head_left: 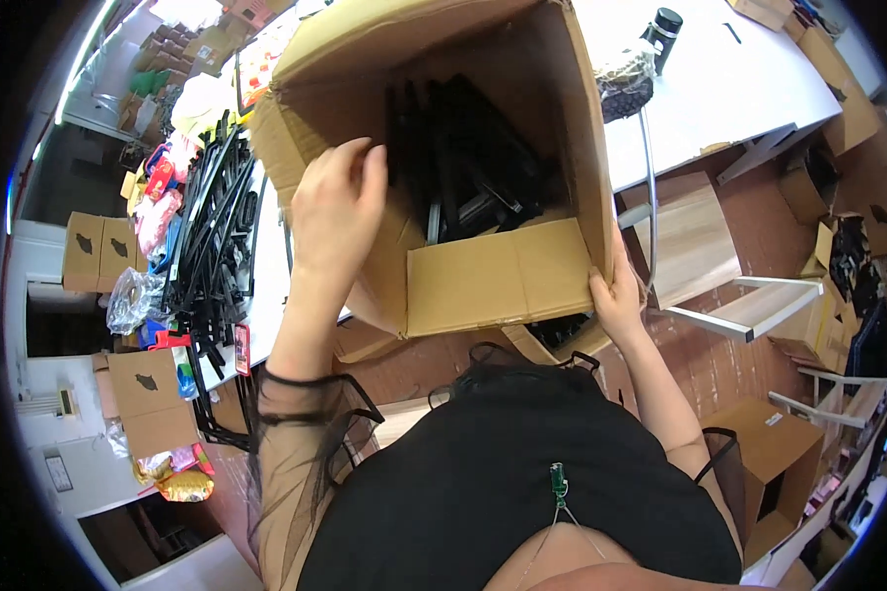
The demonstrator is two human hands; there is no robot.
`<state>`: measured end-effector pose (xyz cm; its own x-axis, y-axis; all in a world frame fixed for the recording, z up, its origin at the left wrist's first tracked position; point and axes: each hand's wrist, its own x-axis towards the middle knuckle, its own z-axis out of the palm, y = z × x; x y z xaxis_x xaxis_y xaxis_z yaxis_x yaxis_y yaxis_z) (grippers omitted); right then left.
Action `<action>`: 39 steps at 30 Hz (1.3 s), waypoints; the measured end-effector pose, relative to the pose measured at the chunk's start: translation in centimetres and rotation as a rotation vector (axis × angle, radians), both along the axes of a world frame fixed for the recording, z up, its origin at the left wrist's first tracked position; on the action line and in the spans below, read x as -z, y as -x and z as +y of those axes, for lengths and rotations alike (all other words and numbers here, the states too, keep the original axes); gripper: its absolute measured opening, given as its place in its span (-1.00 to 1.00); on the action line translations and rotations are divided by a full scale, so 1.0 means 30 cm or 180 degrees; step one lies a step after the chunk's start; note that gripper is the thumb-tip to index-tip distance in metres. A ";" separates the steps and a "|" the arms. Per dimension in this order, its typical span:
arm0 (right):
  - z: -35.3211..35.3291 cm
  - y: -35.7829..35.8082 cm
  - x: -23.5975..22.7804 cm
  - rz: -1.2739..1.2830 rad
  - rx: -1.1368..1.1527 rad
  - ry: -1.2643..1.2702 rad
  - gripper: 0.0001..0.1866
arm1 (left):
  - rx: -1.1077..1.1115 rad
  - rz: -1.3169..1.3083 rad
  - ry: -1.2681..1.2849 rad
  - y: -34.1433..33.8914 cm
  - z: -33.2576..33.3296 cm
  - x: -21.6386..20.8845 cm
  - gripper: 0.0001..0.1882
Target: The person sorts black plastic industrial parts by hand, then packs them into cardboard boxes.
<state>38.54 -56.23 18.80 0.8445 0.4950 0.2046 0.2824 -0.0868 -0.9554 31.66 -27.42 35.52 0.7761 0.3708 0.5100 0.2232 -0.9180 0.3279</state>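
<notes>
Crowded and bright, over a reddish-brown floor (710, 374).
A strip light (77, 74) glowed at ten o'clock, and a white table (759, 94) spread out at two. At three o'clock I saw wood-grain furniture (695, 241) framed in white metal. Brown cartons (99, 251) sat at nine; a large open carton (759, 433) stood at four. White panels (89, 478), wall or cabinet I couldn't tell, lined eight o'clock.

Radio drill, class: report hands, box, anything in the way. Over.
Left hand at opening of box, grip unclear. Right hand holding its right edge. Black strips inside; flap at near edge.
</notes>
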 end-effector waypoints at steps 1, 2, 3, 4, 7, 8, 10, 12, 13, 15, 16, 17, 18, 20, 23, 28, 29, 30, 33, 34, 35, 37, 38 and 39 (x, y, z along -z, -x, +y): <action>0.001 0.004 0.004 -0.0158 0.0036 0.0064 -0.20 | 0.0079 0.0238 -0.0142 -0.028 -0.008 0.000 -0.71; 0.005 0.011 0.006 -0.0309 0.0104 0.0126 -0.20 | 0.0191 0.0482 -0.0291 -0.067 -0.008 0.003 -0.65; 0.000 0.016 -0.003 -0.0293 0.0140 0.0165 -0.20 | 0.0003 0.1127 -0.0254 -0.128 -0.018 0.008 -0.60; -0.001 0.022 -0.003 -0.0270 0.0183 0.0169 -0.20 | -0.0197 0.1771 -0.0224 -0.191 -0.021 0.011 -0.54; 0.019 0.047 0.006 -0.0239 0.0199 0.0037 -0.19 | -0.0770 0.2198 -0.0021 -0.352 0.084 0.102 -0.47; 0.019 0.048 0.012 -0.0230 0.0208 0.0037 -0.19 | -0.1018 0.2159 0.0142 -0.396 0.146 0.164 -0.46; 0.024 0.051 0.033 -0.0287 0.0211 0.0096 -0.18 | -0.1140 0.2145 0.0343 -0.446 0.232 0.315 -0.44; -0.009 0.058 -0.037 -0.0389 0.0294 0.0131 -0.17 | -0.1036 0.2246 0.0597 -0.484 0.228 0.346 -0.32; 0.007 0.062 -0.039 -0.0387 0.0239 0.0110 -0.17 | -0.1293 0.1920 0.0536 -0.481 0.264 0.415 -0.25; 0.032 0.064 -0.009 -0.0351 0.0176 0.0135 -0.17 | -0.1539 0.1492 0.0350 -0.465 0.298 0.559 -0.03; 0.019 0.057 0.005 -0.0355 0.0199 0.0172 -0.17 | -0.1506 0.1499 0.0379 -0.478 0.255 0.581 -0.03; 0.006 0.053 0.010 -0.0362 0.0234 0.0226 -0.17 | -0.1504 0.1557 0.0535 -0.471 0.206 0.585 -0.03; -0.004 0.049 0.012 -0.0378 0.0263 0.0275 -0.17 | -0.1506 0.1607 0.0691 -0.470 0.174 0.575 -0.03; 0.012 0.073 0.011 -0.0396 0.0250 0.0239 -0.17 | -0.1494 0.1626 0.0750 -0.446 0.207 0.572 -0.02; 0.023 0.098 0.013 -0.0393 0.0260 0.0139 -0.18 | -0.1561 0.1193 0.1062 -0.403 0.204 0.589 -0.04; 0.008 0.109 0.045 -0.0298 0.0323 0.0053 -0.19 | -0.1476 0.1033 0.1789 -0.325 0.097 0.577 0.03; 0.012 0.107 0.044 -0.0302 0.0303 0.0060 -0.19 | -0.1309 0.1582 0.1391 -0.313 0.087 0.611 0.11; 0.019 0.104 0.041 -0.0231 0.0298 -0.0005 -0.20 | -0.1317 0.1575 0.1406 -0.302 0.076 0.619 0.11; 0.026 0.101 0.035 -0.0208 0.0267 -0.0094 -0.20 | -0.1225 0.1951 0.1317 -0.293 0.096 0.673 0.25; 0.030 0.096 0.041 -0.0254 0.0264 -0.0128 -0.20 | -0.1204 0.1933 0.1319 -0.293 0.095 0.685 0.25; 0.029 0.093 0.043 -0.0335 0.0261 -0.0122 -0.19 | -0.1178 0.1703 0.1728 -0.286 0.087 0.698 0.29; 0.043 0.100 0.011 -0.0249 0.0248 -0.0108 -0.19 | -0.1173 0.1006 0.2517 -0.271 0.125 0.759 0.47; 0.041 0.102 -0.003 -0.0149 0.0244 -0.0058 -0.19 | -0.1155 0.0976 0.2494 -0.269 0.148 0.799 0.47; 0.036 0.102 0.026 -0.0232 0.0185 -0.0131 -0.19 | -0.1233 0.1080 0.2741 -0.272 0.164 0.830 0.51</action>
